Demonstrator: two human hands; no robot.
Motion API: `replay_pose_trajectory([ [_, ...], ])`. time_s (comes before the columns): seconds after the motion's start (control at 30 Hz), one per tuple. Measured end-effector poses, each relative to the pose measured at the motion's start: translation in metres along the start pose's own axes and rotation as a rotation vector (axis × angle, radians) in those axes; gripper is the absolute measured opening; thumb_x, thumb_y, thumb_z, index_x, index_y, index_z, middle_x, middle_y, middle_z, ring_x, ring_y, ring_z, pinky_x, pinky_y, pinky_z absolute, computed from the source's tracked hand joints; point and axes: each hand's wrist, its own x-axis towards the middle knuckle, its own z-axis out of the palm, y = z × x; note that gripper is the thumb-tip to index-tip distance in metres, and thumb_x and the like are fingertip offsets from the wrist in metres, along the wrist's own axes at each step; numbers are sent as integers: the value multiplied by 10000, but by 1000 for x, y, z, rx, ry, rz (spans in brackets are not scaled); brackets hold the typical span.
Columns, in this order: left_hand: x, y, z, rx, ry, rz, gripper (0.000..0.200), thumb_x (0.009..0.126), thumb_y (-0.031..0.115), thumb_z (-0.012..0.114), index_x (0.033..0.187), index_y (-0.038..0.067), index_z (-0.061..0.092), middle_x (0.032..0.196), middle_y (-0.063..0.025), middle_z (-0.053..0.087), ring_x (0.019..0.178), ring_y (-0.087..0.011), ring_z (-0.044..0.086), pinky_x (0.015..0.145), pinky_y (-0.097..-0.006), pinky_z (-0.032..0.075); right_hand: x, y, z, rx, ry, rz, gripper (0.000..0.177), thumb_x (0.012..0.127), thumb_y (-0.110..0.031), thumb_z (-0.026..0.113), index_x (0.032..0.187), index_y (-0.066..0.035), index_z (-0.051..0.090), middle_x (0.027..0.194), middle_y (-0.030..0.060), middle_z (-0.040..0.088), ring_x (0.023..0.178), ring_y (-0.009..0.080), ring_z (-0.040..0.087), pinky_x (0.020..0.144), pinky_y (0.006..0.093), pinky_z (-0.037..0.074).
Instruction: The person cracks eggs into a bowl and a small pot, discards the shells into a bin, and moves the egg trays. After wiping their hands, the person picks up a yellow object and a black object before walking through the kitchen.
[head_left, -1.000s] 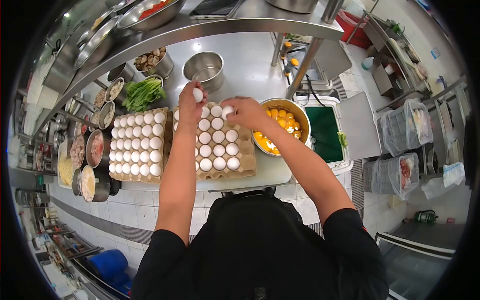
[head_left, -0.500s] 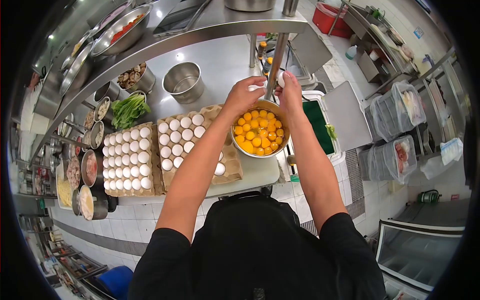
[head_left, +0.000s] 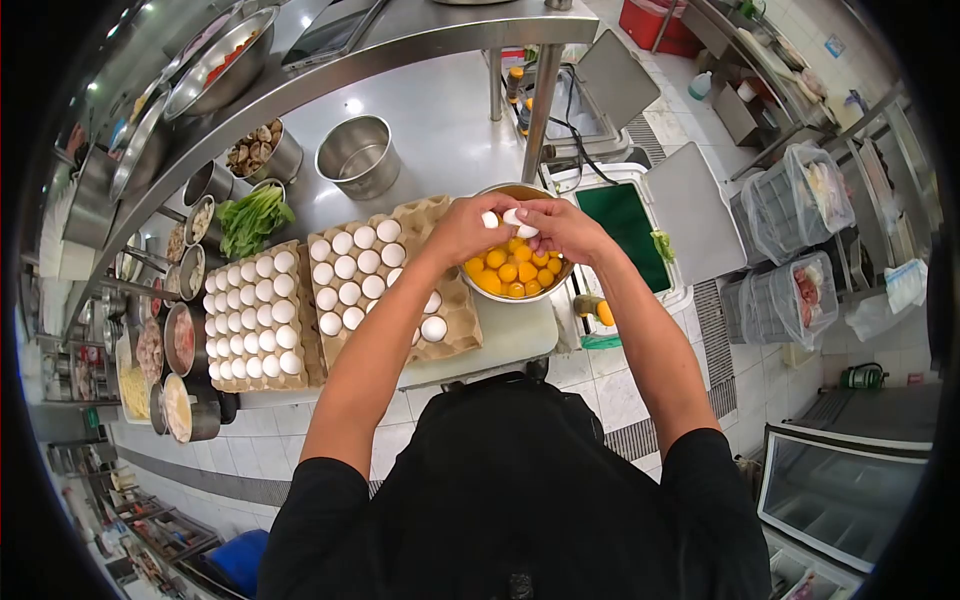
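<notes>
Both hands are together over the back of a metal pot [head_left: 482,284] that holds several yellow yolks [head_left: 510,270]. My left hand [head_left: 465,228] is closed around a white egg [head_left: 489,219]. My right hand [head_left: 563,230] grips another white egg or shell [head_left: 519,222] with its fingers; whether the shell is cracked is hard to make out. Left of the pot, a cardboard tray [head_left: 462,325] holds several white eggs, partly hidden by my left forearm. Farther left stands a second egg tray [head_left: 300,378], filled with white eggs.
Behind the trays are an empty metal pot [head_left: 358,157], leafy greens [head_left: 252,220] and a pot of mushrooms [head_left: 262,150]. A steel shelf [head_left: 400,45] on a post [head_left: 543,110] spans the counter's back. An open-lidded bin [head_left: 630,235] stands at the right.
My right hand has come left and down from beside the shelf post to meet my left hand over the pot. My left hand has also lowered, and the whole view has shifted slightly.
</notes>
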Motion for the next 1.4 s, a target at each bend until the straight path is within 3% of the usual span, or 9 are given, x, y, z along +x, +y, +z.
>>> replay_pose_trajectory([
  [0.2, -5, -17, -4, 374, 96, 245, 413, 761, 205, 702, 1148, 66, 656, 1071, -118, 670, 982, -282, 653, 872, -349, 513, -11, -17, 12, -903, 285, -309, 354, 920, -315, 670, 1159, -54, 681, 837, 25, 661, 635, 74, 586, 557, 228, 489],
  [0.33, 11, 29, 12, 262, 123, 397, 489, 765, 198, 701, 1232, 91, 610, 1097, -120, 648, 1002, -330, 631, 880, -364, 514, -24, -20, 2, -490, 400, -316, 382, 888, -359, 677, 1129, -63, 683, 677, 29, 603, 523, 84, 553, 497, 241, 460],
  [0.43, 38, 56, 42, 164, 197, 331, 489, 835, 230, 659, 1290, 78, 565, 1092, -104, 646, 969, -273, 651, 841, -362, 525, -58, -40, -36, -1008, 768, -393, 419, 928, -347, 621, 1206, -35, 634, 921, 162, 702, 845, 315, 692, 745, 387, 538],
  [0.53, 58, 61, 59, -942, 86, -191, 501, 965, 482, 549, 1232, 58, 547, 977, -33, 597, 911, -115, 597, 821, -318, 496, -66, -45, -45, -1362, 1021, -587, 475, 930, -349, 612, 1280, -28, 579, 1222, 238, 613, 1116, 384, 601, 909, 427, 485],
  [0.67, 65, 41, 62, -1182, -82, -120, 735, 925, 575, 567, 1409, 49, 399, 1204, -93, 568, 1098, -213, 551, 980, -382, 425, -39, -37, 1, -1042, 619, -543, 508, 929, -329, 613, 1331, -34, 516, 1293, 237, 551, 1130, 324, 588, 927, 416, 464],
  [0.83, 45, 37, 28, -791, 210, -136, 669, 938, 513, 576, 1432, 88, 421, 1270, -95, 541, 1119, -234, 533, 966, -388, 441, 80, -22, -35, 224, 1106, -774, 409, 974, -294, 533, 1301, -49, 510, 959, 126, 612, 794, 235, 620, 727, 367, 515],
  [0.93, 50, 17, 18, -725, 214, -198, 571, 945, 405, 604, 1402, 86, 481, 1292, -97, 533, 1036, -186, 572, 881, -324, 491, 80, -43, -10, 312, 741, -357, 386, 986, -307, 519, 1263, -37, 523, 908, 83, 600, 692, 170, 584, 616, 310, 511],
  [1.1, 44, 18, 3, -250, 144, 129, 429, 871, 118, 683, 1280, 28, 589, 1152, -59, 621, 874, -95, 610, 755, -233, 515, 33, -34, -7, 352, 588, -477, 360, 985, -297, 544, 1224, -28, 551, 831, 44, 607, 607, 108, 549, 556, 265, 500],
  [1.4, 14, -13, 12, -82, -64, 44, 367, 809, 28, 665, 1172, -14, 630, 905, -22, 677, 782, -60, 605, 711, -233, 509, -2, 6, 12, -138, 246, -153, 366, 956, -315, 627, 1124, 7, 670, 800, 31, 635, 585, 75, 566, 522, 226, 512],
])
